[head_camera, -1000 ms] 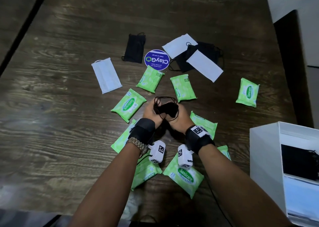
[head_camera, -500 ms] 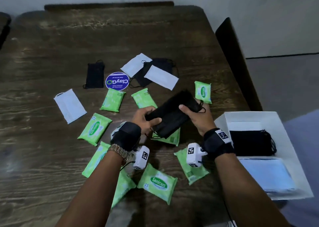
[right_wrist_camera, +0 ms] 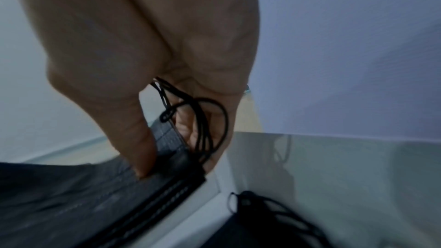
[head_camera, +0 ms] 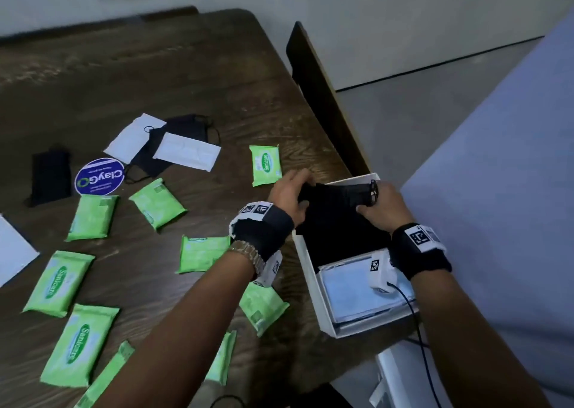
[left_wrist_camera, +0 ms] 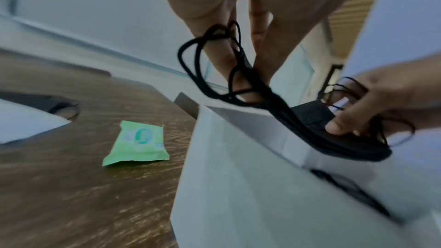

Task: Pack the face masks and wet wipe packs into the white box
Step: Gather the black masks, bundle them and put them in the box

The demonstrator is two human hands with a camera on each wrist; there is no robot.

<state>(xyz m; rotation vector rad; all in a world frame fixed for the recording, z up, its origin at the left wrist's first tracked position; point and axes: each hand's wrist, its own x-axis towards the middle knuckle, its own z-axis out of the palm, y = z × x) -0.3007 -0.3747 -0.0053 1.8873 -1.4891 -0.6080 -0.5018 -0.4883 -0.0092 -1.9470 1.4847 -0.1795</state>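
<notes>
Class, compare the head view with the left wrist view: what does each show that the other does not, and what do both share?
Head view only: many wipe packs scattered on the table, white masks, a round blue sticker, blue masks in the box.

Left wrist view only: ear loops dangling from the left hand, and the box's outer wall.

Both: two hands holding black masks over the white box, right hand gripping one end, and one wipe pack nearby.

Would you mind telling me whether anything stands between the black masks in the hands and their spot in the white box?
Nothing visible blocks them. Both hands hold the black masks over the white box; beneath lie only black masks already packed, beside the blue masks.
</notes>
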